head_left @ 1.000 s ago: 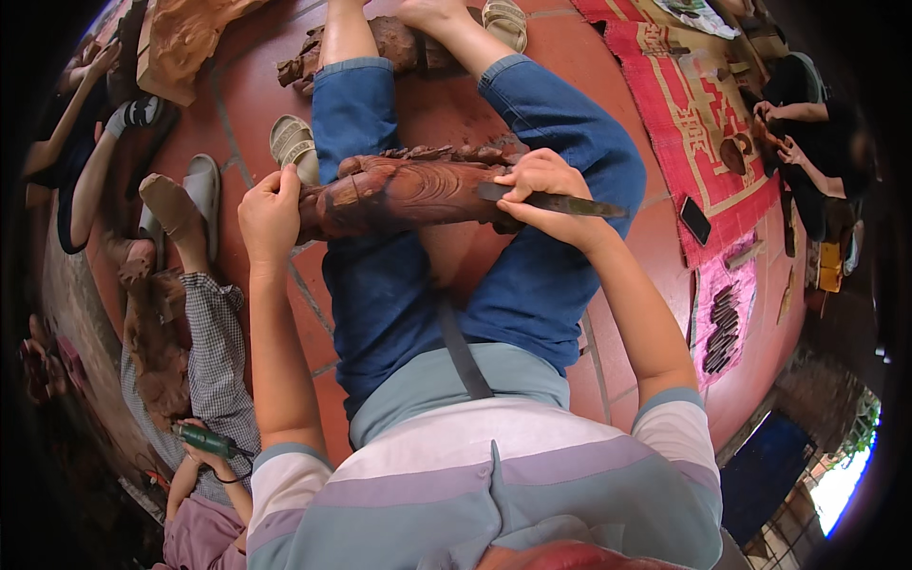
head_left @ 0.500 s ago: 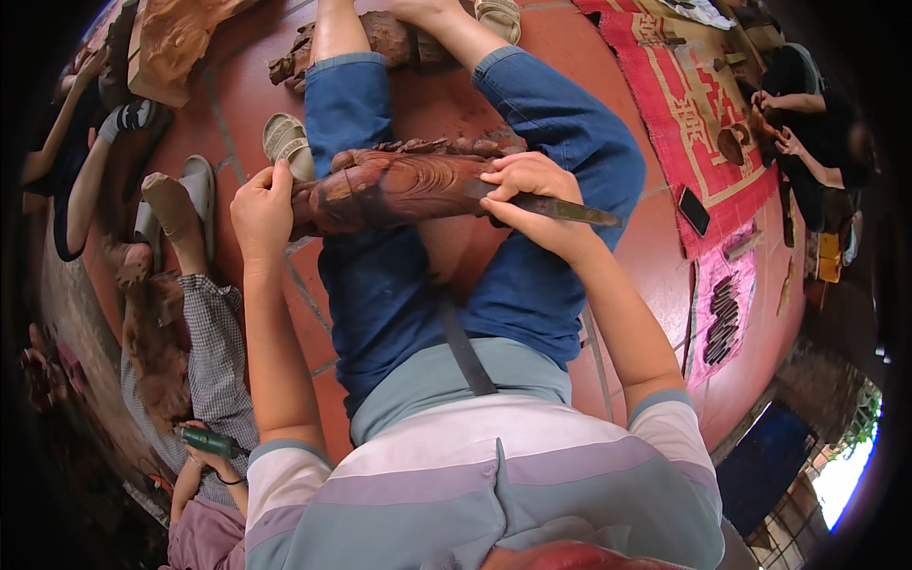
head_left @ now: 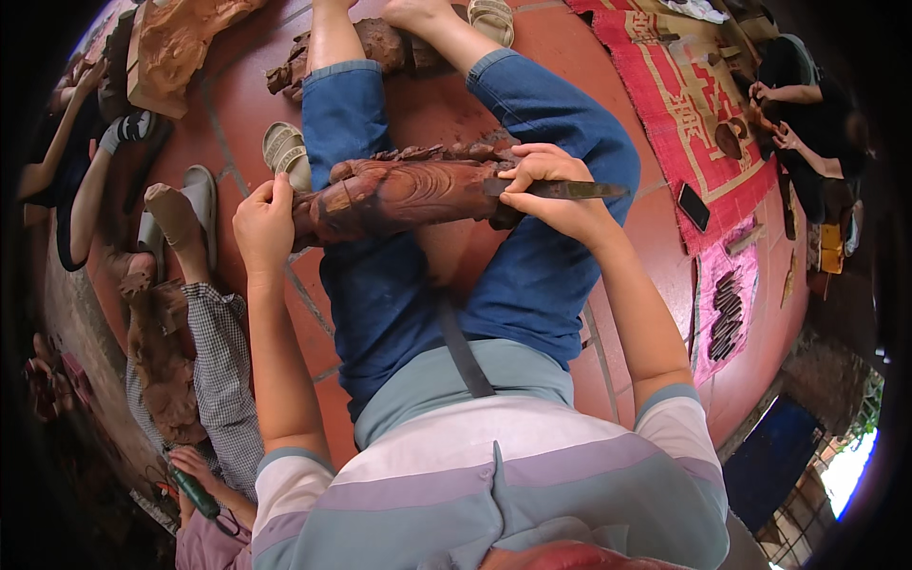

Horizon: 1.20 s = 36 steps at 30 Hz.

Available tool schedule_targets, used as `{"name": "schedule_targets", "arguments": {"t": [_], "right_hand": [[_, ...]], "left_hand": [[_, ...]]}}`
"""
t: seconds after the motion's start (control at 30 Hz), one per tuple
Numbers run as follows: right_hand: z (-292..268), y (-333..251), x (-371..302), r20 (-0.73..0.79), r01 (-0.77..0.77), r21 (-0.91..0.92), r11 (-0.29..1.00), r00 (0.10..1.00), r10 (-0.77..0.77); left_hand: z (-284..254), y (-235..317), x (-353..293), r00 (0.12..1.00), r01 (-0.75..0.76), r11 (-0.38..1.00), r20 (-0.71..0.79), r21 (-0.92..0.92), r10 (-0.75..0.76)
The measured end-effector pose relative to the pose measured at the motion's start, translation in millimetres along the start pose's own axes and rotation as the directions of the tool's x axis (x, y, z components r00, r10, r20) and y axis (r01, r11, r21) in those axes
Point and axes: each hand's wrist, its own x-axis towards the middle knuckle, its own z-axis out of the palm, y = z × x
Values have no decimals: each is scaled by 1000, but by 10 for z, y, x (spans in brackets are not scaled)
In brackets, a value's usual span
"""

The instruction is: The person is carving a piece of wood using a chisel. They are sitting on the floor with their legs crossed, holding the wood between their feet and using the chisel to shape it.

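A reddish-brown carved wooden figure [head_left: 404,195] lies across my knees, its surface cut in curved folds. My left hand [head_left: 264,223] is closed round its left end, thumb uppermost. Toward its right end, my right hand [head_left: 556,195] grips a flat dark metal blade [head_left: 579,190] between thumb and fingers. One end of the blade touches or overlaps the wood, and the other sticks out to the right past my hand. I cannot tell whether the blade's edge is cutting.
Beyond my knees lies another carved wood piece [head_left: 385,46]. On the right are a red patterned mat [head_left: 670,142], a phone [head_left: 693,206] and a pink cloth [head_left: 712,342] with several dark tools. A co-worker at left holds a green power tool [head_left: 195,489]; another person's hands work at right.
My right hand and the blade have shifted a little right along the figure, and the blade now lies more level. My left hand keeps its grip. The co-worker's green tool has tilted downward.
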Motion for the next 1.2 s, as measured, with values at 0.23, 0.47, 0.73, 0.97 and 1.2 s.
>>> {"name": "schedule_targets", "arguments": {"t": [0.23,0.47,0.73,0.97,1.2], "right_hand": [[-7,150,89,195,-238,283,929,963,187],[79,21,221,223,-242,268,933,957,184],[63,-2,297,225,-242,290,926,958,180],[7,-46,367,261,-222,183,958,950,170],[-81,35,273,269,-366,234,901,914,302]], "left_hand": [[12,12,15,1000,-7,1000,-1,-15,7],[-19,96,15,1000,20,999,2,38,-20],[-2,34,43,1000,3,1000,0,25,-3],[-8,33,8,1000,-15,1000,-19,7,15],[-3,56,16,1000,-23,1000,-15,-2,23]]}}
